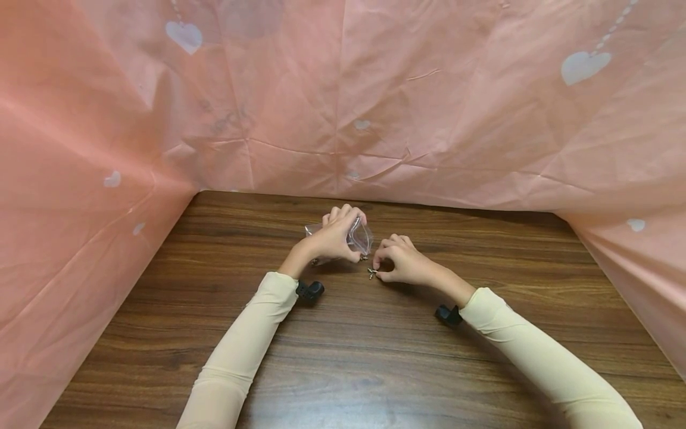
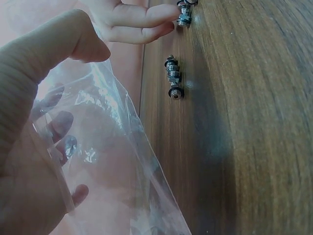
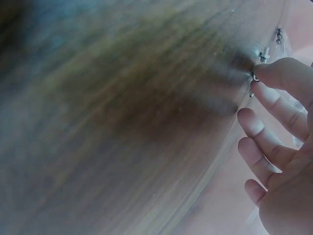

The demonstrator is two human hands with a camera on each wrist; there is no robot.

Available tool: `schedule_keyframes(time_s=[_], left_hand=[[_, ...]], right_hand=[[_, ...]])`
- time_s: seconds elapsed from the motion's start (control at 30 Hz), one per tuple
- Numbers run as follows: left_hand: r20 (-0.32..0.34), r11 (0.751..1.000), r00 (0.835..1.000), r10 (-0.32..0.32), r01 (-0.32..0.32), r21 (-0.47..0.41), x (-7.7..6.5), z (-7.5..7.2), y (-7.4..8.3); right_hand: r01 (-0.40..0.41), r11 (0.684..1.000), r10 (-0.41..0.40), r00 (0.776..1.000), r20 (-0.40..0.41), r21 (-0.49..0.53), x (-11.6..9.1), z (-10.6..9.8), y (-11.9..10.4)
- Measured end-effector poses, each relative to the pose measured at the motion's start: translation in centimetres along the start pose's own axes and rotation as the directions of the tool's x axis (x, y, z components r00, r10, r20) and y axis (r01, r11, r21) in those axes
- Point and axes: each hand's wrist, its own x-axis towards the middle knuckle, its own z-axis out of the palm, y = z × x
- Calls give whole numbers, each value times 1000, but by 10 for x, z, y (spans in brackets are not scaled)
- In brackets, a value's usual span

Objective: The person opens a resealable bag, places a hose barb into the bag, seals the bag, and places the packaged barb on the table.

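Observation:
My left hand (image 1: 334,237) holds a clear plastic zip bag (image 1: 362,239) by its top, and the bag's mouth gapes toward the right. In the left wrist view the fingers show through the film of the bag (image 2: 107,161). Thumb and forefinger of my right hand (image 1: 406,262) pinch a small metal fitting (image 1: 371,273) close over the table. A similar fitting with black rings (image 2: 173,78) lies on the wood below the bag. The right wrist view shows the pinched fitting (image 3: 255,77) mostly hidden by the fingertips, with another fitting (image 3: 264,54) just beyond.
One more small metal piece (image 1: 314,261) lies beside the left wrist. The brown wooden table (image 1: 343,351) is bounded at the back and sides by a pink sheet with white hearts (image 1: 300,119). Each wrist carries a black camera (image 1: 311,291).

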Motion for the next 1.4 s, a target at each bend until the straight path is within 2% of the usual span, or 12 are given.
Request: schedule_keyframes(time_s=[0.7,1.1,1.4], left_hand=[[5,1000,1000,11,-11,1,-1,0,1],[-1,1000,1000,10,-10,13,1,3,-1],[-5,1000,1000,5,-5,17,0,4,-1]], right_hand=[[-12,1000,12,1000,-8,8,-1,1,-3],[-34,999,34,999,19,9,0,0,-3],[-15,1000,15,1000,3,-4,3,1,-4]])
